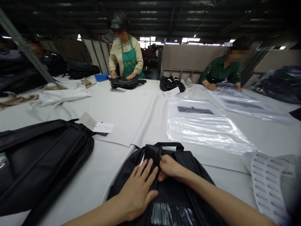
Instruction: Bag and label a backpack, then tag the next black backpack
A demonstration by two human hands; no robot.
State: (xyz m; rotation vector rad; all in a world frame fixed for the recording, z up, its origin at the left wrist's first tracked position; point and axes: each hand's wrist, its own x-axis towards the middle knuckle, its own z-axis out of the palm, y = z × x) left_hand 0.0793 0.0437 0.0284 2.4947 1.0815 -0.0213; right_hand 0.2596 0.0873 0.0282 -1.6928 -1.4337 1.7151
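A black backpack (188, 163) lies flat on the white table (131, 110) right in front of me. My left hand (137, 190) rests flat on its back panel, fingers stretched out toward the shoulder strap (152, 153). My right hand (169, 168) is curled beside it, fingertips pinching the strap's edge near the top handle (169, 145).
A second black bag (39, 163) with paper tags (96, 125) lies at my left. Clear plastic bags (204, 125) spread at the right, a sheet of labels (268, 182) at the far right. Two people work on black bags (125, 82) across the table.
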